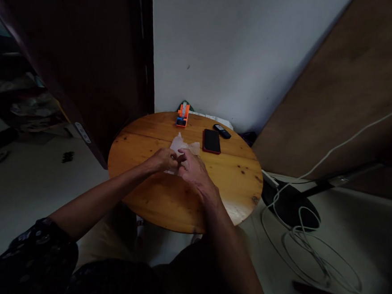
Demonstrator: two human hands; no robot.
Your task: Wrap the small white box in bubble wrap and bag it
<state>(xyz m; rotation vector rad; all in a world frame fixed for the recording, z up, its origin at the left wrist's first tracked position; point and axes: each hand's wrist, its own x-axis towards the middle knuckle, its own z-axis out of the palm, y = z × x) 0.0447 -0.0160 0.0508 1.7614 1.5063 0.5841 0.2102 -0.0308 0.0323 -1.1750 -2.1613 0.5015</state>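
Observation:
Over the middle of a round wooden table (138, 158), my two hands meet with curled fingers at a thin, crumpled whitish sheet (179, 141). My left hand (164, 159) pinches at its near left part. From the other side, my right hand (193, 167) closes on it with thumb and forefinger bent. A beige piece (194, 147) shows just beyond the right knuckles; I cannot tell if it belongs to the sheet. The fingers hide whatever lies between them, and the dim light blurs the sheet's material.
An orange tape dispenser (184, 114) stands at the table's far edge. Right of the hands lie a dark phone with a red edge (211, 141) and a small black handset (221, 131). Pale cable (305, 235) coils on the floor at right; a dark door (87, 67) stands left.

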